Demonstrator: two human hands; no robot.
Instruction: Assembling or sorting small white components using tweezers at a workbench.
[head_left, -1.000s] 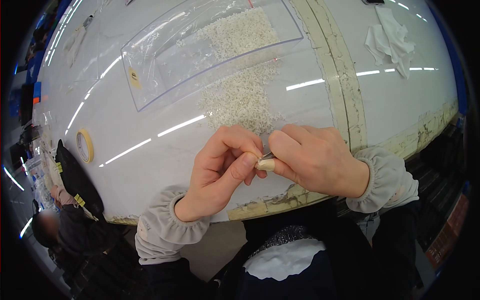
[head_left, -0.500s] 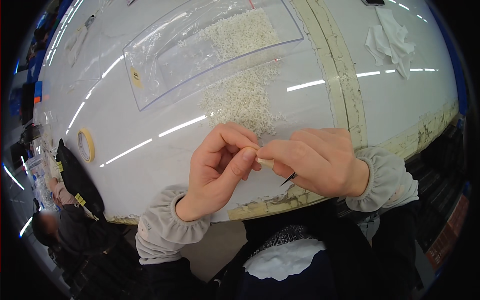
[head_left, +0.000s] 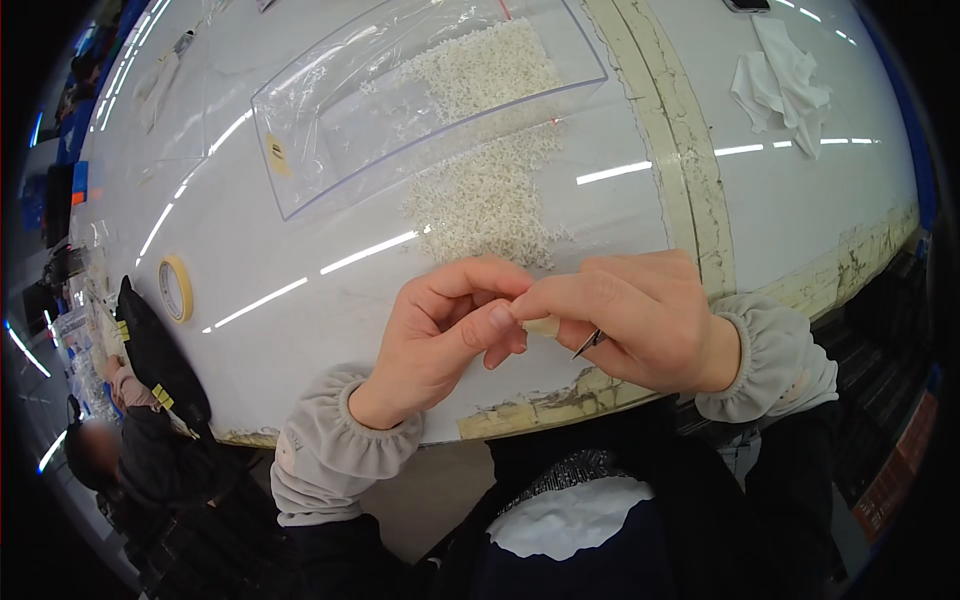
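My left hand (head_left: 440,325) and my right hand (head_left: 630,325) meet above the near edge of the table. Thumb and index finger of the left are pinched at the right fingertips; whatever tiny thing is between them is too small to make out. In the curled fingers of my right hand sits a thin, dark, pointed metal tool (head_left: 590,344), only its tip end showing. A cream-coloured band (head_left: 541,326), like tape, shows at a right fingertip. Just beyond my hands lies a heap of small white plastic pieces (head_left: 480,205).
A clear plastic tray (head_left: 370,165) holds more white pieces and a clear bag. A tape roll (head_left: 176,288) and a black bag-like object (head_left: 160,355) lie at left, near another person (head_left: 150,450). White cloths (head_left: 785,90) lie far right. Worn tape (head_left: 690,150) crosses the table.
The left index finger has flattened and my left hand has dropped slightly. The metal tool's tip has shifted a little to the right. The pinch at the fingertips stays.
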